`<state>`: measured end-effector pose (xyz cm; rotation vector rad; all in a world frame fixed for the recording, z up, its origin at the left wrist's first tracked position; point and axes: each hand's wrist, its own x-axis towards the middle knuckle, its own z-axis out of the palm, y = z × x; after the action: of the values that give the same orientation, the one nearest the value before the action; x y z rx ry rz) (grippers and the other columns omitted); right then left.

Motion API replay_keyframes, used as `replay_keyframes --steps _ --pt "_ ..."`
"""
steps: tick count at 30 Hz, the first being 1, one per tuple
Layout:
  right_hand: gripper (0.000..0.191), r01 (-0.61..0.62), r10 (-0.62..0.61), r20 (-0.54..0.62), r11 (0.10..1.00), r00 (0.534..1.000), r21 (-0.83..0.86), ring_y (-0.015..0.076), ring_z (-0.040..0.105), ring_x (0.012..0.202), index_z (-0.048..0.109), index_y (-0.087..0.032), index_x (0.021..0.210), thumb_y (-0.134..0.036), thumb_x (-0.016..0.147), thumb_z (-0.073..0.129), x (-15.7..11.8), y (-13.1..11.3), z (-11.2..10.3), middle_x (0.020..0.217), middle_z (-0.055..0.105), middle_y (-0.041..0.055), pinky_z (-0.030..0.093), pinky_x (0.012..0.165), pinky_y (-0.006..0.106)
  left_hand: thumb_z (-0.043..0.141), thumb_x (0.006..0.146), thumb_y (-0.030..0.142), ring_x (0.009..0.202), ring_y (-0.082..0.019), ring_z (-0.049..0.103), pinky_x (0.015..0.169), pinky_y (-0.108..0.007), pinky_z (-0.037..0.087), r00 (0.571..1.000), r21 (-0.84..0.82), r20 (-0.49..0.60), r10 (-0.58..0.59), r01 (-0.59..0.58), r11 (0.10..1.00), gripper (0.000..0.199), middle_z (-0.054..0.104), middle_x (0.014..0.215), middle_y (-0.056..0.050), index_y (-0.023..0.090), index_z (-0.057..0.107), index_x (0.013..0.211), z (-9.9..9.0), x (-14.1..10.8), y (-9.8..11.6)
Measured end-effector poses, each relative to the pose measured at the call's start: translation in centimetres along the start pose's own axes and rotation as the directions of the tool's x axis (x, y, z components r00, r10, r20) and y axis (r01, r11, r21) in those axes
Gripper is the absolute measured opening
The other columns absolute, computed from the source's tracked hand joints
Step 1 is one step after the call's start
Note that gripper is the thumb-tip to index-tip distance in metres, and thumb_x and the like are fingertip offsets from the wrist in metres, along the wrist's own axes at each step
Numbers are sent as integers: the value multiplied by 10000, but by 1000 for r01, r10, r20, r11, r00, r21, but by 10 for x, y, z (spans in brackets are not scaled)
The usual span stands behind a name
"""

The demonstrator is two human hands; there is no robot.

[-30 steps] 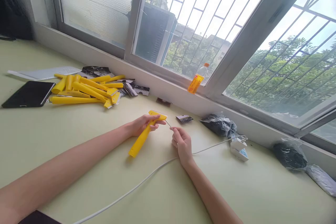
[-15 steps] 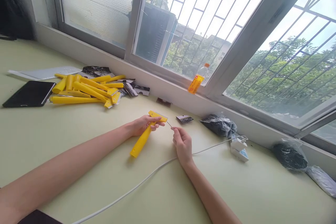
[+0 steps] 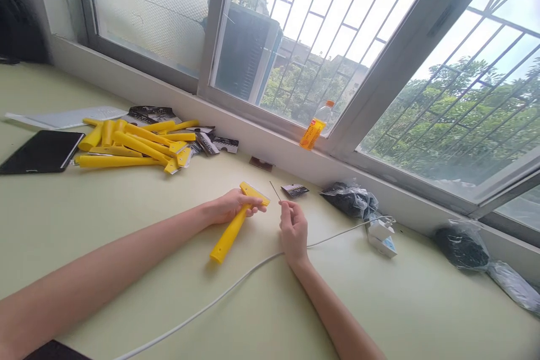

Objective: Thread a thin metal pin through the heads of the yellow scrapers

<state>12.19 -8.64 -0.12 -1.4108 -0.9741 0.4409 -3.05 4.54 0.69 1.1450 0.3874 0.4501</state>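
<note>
My left hand [image 3: 236,205] is closed round the head of a yellow scraper [image 3: 231,235], whose handle slants down toward me over the table. Along the far side of the scraper's head runs a pale edge. Between the fingertips of my right hand [image 3: 294,229] is a thin metal rod [image 3: 275,191], pinched near its lower end and pointing up and left. The rod's tip stands apart from the scraper, just right of its head. My right fingers hide the rod's other end.
Several yellow scrapers [image 3: 139,143] lie piled at the left, beside a black tablet [image 3: 42,151] and dark printed cards [image 3: 225,144]. A white cable [image 3: 236,281] crosses the table to a charger [image 3: 382,230]. Along the window stand an orange-labelled bottle [image 3: 314,128] and bagged black items [image 3: 350,199].
The rod has come away from the scraper's head and now points more steeply upward. The scraper has dipped slightly in my left hand. The view has shifted a little.
</note>
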Motion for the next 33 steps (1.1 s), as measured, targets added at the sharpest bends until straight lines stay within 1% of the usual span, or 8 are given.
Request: replay_keyframes --steps 3,6,8,11,13,18,24,33 --pt "472 -28 30 37 999 999 -45 107 385 540 657 -183 971 -640 853 643 2 -1 0 638 543 -23 314 513 248 863 688 257 661 -104 578 647 -241 472 999 2 46 14 -14 1000 262 738 937 -121 105 774 883 18 -3 -11" --pt "476 -54 52 106 998 993 15 128 498 594 674 -172 900 -638 807 697 6 1 -1 681 608 7 376 550 248 850 688 217 650 -107 593 645 -241 471 997 -52 75 15 -11 999 248 727 888 -96 118 749 893 32 -4 -20" --pt "476 -78 72 111 996 991 46 116 472 554 679 -170 877 -637 792 711 8 4 -3 648 590 -4 352 516 245 846 691 216 653 -109 596 646 -242 473 999 -68 45 17 -14 998 257 726 902 -104 111 743 902 36 -3 -23" --pt "471 -121 113 103 990 988 71 76 330 469 678 -171 878 -628 778 729 10 6 -6 595 532 -33 254 452 242 857 683 221 661 -104 583 644 -239 468 999 -83 -16 44 -45 996 274 717 920 -114 94 744 897 37 -3 -22" --pt "459 -137 126 113 986 986 94 64 292 468 671 -172 868 -612 762 750 10 4 -6 626 547 -30 232 446 243 863 678 219 669 -106 581 643 -243 464 997 -104 -32 65 -68 992 282 701 889 -101 94 742 900 36 -3 -21" --pt "448 -202 189 91 967 978 154 69 268 485 661 -175 840 -568 692 818 9 -1 -5 600 482 -52 222 458 248 826 706 201 720 -127 584 648 -251 470 998 -185 28 52 -46 982 230 658 863 -75 104 726 889 35 -2 -21" --pt "428 -279 265 88 927 960 251 63 222 478 648 -175 840 -513 671 849 11 1 -7 543 357 -93 185 463 250 736 788 247 818 -150 585 761 -269 502 991 -287 131 6 32 957 188 685 995 -113 111 728 918 31 0 -18" --pt "480 -272 265 64 922 962 276 64 218 468 634 -178 872 -546 654 853 12 4 -9 529 317 -109 212 475 253 717 826 356 909 -213 665 891 -327 512 998 -298 61 -27 44 954 291 732 1015 -158 92 718 949 29 0 -17"
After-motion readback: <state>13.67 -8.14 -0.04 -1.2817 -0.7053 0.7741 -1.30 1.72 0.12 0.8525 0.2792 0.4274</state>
